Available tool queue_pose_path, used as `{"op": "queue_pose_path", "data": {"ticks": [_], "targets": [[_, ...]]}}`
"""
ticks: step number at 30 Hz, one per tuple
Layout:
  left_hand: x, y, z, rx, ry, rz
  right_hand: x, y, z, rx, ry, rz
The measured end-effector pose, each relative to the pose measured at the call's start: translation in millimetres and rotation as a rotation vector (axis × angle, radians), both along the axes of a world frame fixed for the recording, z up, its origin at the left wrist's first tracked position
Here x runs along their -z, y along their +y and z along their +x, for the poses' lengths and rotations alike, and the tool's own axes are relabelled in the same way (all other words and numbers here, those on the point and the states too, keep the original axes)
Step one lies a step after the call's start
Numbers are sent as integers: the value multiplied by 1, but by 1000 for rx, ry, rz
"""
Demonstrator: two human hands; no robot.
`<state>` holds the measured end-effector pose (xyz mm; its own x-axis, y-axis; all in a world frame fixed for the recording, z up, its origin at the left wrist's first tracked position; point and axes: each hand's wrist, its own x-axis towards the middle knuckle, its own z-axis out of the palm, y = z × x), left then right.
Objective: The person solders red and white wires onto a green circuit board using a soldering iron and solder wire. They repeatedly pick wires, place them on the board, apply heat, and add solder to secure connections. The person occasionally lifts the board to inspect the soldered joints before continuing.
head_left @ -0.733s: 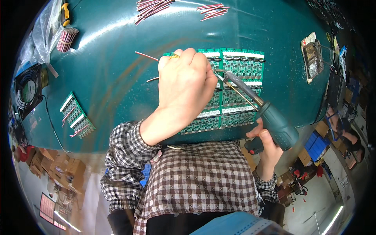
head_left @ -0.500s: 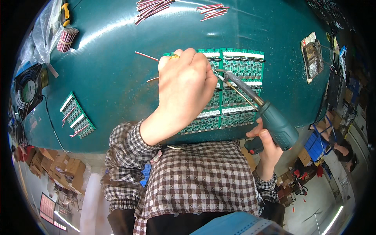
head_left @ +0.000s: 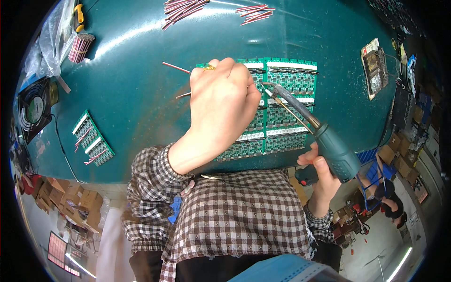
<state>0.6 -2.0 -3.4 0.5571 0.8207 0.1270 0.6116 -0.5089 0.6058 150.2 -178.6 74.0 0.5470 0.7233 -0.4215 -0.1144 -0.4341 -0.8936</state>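
Green circuit boards (head_left: pixel 291 83) under the curled left fingers (head_left: pixel 242 75), their grasp unclear, right fingers (head_left: pixel 323 168) around the soldering gun (head_left: pixel 336 152).

L hand (head_left: pixel 223 101), fingers curled, over green rectangular circuit-board panel w/ white strips (head_left: pixel 292 87); fingertips hidden. Thin red-and-white wire (head_left: pixel 176 67) pokes out from L side of hand. R hand (head_left: pixel 325 181) grips dark-green plastic pistol-shaped soldering gun (head_left: pixel 336 152), its tip just beside L fingers, over panel. All on glossy dark-green tabletop (head_left: pixel 329 42). Far edge: big loose pile of red-and-white wires (head_left: pixel 184 10), smaller pile of same-colour wires (head_left: pixel 256 14) to its R. L side: banded upright wire bundle (head_left: pixel 81 47), black square fan (head_left: pixel 34 109), small green board w/ wires attached (head_left: pixel 93 138).
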Motion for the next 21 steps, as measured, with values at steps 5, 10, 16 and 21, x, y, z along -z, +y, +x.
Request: {"op": "queue_pose_path", "data": {"ticks": [5,10,16,21], "targets": [[-1,1,2,-19,-49,55,-2,2,-3,37,59,-2],[1,-3,-2,-17,-16,9,-3,3,-3,46,73,-4],[-2,-3,-3,2,-32,-47,2,-3,0,-33,-4,14],[-1,-5,-1,-35,-13,-21,1,2,-5,-41,-83,-16]]}}
